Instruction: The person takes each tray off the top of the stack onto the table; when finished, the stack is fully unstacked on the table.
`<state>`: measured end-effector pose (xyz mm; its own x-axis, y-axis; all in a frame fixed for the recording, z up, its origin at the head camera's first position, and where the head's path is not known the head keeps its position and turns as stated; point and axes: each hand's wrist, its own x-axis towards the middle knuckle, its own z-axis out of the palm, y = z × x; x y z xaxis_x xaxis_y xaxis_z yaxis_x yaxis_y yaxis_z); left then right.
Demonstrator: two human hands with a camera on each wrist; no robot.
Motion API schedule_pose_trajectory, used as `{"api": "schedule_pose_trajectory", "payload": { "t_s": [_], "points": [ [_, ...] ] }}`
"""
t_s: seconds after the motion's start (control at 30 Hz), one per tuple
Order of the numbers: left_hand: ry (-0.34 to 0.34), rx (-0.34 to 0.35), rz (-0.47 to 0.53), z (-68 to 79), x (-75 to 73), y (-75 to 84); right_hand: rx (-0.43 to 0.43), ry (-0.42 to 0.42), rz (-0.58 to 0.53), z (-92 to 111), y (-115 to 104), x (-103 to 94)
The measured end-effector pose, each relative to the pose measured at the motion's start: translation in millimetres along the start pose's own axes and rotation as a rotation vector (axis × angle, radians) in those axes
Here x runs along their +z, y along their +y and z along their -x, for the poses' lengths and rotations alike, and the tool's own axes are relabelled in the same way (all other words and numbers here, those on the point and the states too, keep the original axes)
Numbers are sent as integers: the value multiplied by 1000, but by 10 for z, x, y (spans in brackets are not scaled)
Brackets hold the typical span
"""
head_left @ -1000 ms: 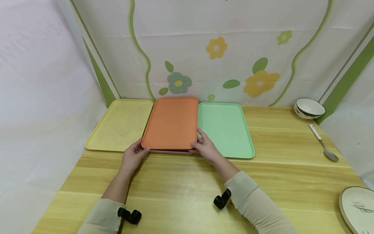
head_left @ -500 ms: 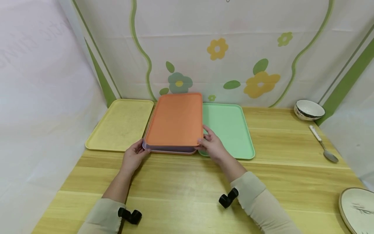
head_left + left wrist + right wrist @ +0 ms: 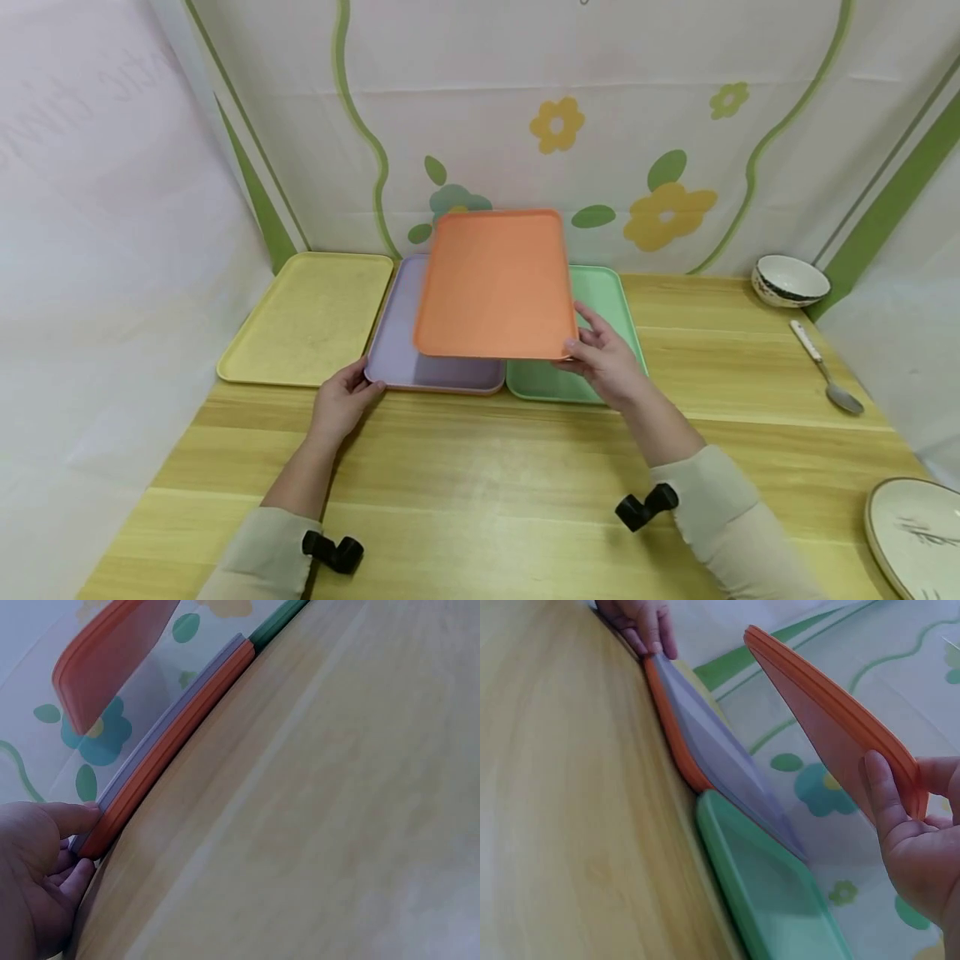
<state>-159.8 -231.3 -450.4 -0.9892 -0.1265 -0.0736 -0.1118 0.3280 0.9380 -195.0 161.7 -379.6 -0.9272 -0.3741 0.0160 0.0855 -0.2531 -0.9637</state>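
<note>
My right hand (image 3: 611, 367) pinches an orange tray (image 3: 495, 287) by its near right corner, and the tray hangs in the air, tilted. Beneath it, a purple tray (image 3: 390, 346) lies on another orange tray (image 3: 142, 784), whose rim shows in the left wrist view. My left hand (image 3: 342, 400) grips the near left corner of this stack, with finger and thumb around the edges. The held tray partly covers the purple tray and the green tray (image 3: 555, 383) to the right. Left of the stack lies a yellow tray (image 3: 307, 321).
At the table's far right stand a white bowl with a dark rim pattern (image 3: 787, 283) and a spoon (image 3: 825, 371). A white plate (image 3: 918, 533) is cut off at the right edge. A flower-printed cloth (image 3: 487, 108) hangs behind the wooden table (image 3: 465, 492).
My right hand has lifted the orange tray off the stack and carried it up and right, uncovering the purple tray. My left hand has stayed at the stack's corner.
</note>
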Motion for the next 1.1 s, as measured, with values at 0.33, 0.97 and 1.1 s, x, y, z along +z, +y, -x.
{"api": "schedule_pose_trajectory", "payload": {
  "t_s": [0.33, 0.97, 1.1],
  "points": [
    [7, -24, 1, -17, -9, -15, -135, -127, -145, 360, -309, -485],
    [7, -35, 3, 17, -35, -10, -335, -153, -308, 913, -551, -1386],
    [6, -35, 9, 27, -39, -5, -344, -136, -325, 1000, -581, -1587]
  ]
}}
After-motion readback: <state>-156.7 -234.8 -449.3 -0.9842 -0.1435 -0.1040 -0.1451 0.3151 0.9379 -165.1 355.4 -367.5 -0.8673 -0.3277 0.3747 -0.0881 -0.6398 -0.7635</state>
